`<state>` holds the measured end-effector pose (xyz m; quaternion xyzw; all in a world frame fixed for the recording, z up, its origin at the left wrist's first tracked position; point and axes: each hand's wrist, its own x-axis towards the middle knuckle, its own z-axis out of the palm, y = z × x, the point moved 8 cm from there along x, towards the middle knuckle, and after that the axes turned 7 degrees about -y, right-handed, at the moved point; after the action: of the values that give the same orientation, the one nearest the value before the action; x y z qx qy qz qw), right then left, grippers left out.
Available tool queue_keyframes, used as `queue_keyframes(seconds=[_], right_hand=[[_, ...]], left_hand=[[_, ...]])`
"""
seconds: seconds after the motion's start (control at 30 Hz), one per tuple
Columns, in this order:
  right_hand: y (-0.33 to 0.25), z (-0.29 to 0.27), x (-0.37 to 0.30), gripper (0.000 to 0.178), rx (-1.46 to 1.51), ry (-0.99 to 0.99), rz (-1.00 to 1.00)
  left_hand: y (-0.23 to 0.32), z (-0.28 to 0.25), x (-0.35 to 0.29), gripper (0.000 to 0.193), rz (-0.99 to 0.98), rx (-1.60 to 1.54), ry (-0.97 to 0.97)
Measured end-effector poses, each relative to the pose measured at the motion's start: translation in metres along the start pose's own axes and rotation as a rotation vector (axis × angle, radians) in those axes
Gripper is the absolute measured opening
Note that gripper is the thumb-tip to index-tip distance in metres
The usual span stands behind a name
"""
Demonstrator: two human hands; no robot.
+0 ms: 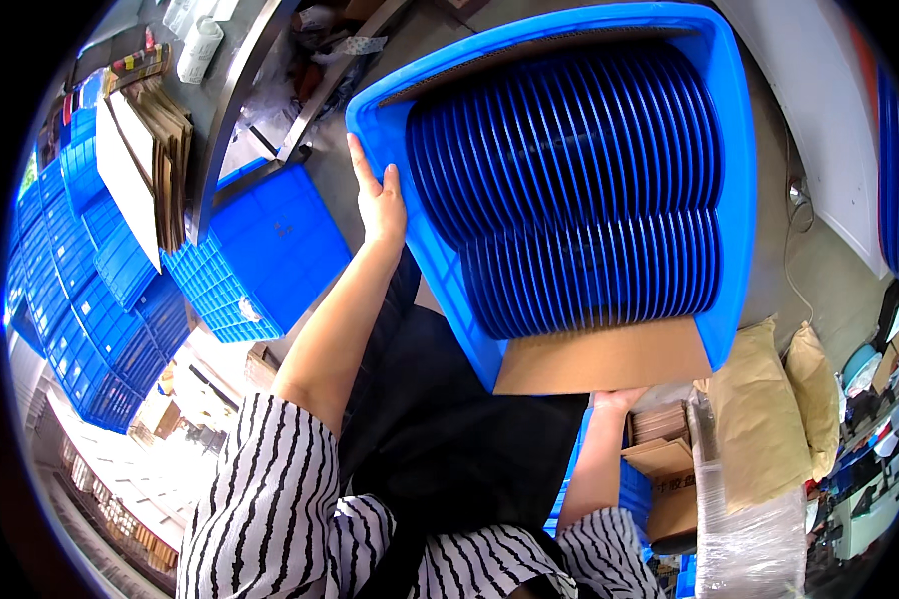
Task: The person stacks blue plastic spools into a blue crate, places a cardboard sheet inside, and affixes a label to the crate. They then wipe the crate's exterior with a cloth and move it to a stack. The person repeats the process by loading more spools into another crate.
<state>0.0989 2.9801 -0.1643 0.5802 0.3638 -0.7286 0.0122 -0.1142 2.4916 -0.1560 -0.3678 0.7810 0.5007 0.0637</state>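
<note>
A blue plastic crate is in front of me, tilted in this view. Two rows of round, dark blue discs stand on edge inside it, packed closely side by side. A brown cardboard sheet lines its near end, and more cardboard shows along the far wall. My left hand grips the crate's left rim, with two fingers visible along the wall. At the near end, my right hand holds the crate from below, its fingers mostly hidden under the edge.
Stacked blue crates and another blue crate stand at left. Cardboard sheets lean beside a metal-edged table. Brown paper sacks, a plastic-wrapped stack and a cardboard box are at right. A cable runs down there.
</note>
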Motion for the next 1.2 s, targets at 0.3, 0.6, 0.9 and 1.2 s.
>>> queue_keyframes(seconds=[0.3, 0.6, 0.9, 1.2], right_hand=[[0.055, -0.05, -0.045, 0.071, -0.189, 0.235, 0.032], [0.032, -0.008, -0.099, 0.017, -0.841, 0.124, 0.085], [0.062, 0.0, -0.104, 0.057, -0.492, 0.113, 0.17], [0.032, -0.003, -0.11, 0.048, -0.64, 0.292, 0.002]], left_hand=[[0.146, 0.036, 0.023, 0.053, 0.863, 0.903, -0.043], [0.196, 0.091, 0.04, 0.046, 1.088, 1.184, -0.05], [0.186, 0.114, 0.027, 0.055, 1.004, 1.331, -0.068], [0.182, 0.119, 0.029, 0.06, 0.996, 1.248, -0.096]])
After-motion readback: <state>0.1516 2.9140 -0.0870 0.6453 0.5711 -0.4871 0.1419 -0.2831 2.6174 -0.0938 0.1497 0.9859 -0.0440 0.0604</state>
